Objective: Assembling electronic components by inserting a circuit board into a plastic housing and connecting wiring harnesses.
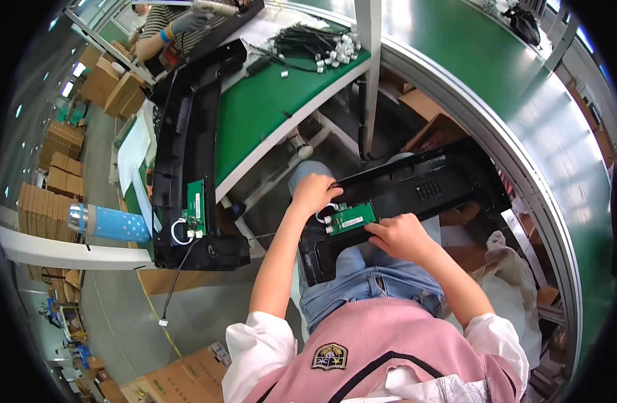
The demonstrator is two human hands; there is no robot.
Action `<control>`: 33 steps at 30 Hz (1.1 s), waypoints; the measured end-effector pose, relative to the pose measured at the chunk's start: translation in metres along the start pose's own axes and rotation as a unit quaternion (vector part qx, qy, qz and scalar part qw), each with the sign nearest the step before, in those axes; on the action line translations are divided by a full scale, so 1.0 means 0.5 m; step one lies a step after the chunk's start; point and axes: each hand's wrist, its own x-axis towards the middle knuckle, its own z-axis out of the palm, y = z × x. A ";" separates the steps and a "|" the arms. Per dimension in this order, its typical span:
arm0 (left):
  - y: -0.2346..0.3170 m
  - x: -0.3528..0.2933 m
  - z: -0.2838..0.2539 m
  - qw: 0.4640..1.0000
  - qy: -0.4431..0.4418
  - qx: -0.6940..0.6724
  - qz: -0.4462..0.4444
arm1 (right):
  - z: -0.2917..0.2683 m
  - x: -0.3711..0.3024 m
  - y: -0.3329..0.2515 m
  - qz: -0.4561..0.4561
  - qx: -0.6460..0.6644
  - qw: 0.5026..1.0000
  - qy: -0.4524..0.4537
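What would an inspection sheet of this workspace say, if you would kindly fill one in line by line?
Surface: green tabletop at front left; the worked piece lies across the person's lap instead.
Job's things: long black housing with a green circuit board at its left part.
Hands: left hand at the housing's far edge; right hand at the board's near right corner; exact contact unclear.
Clutter: blue dotted bottle beside a second black housing.
Cables: heap of black cables with white plugs on the tabletop; a dark cable hangs from the second housing.
Surroundings: stacked cardboard boxes at left; a co-worker's gloved hand beyond.
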 end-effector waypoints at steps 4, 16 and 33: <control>0.005 -0.023 -0.010 1.000 0.010 -0.015 -0.005 | -0.064 -0.039 -0.017 0.002 0.069 0.992 0.101; -0.022 -0.172 -0.031 0.987 0.092 -0.132 -0.029 | -0.129 -0.137 -0.110 -0.125 0.444 0.882 0.096; 0.325 0.553 -0.217 0.966 0.128 -0.216 0.058 | -0.099 -0.262 -0.058 0.044 0.479 0.851 0.212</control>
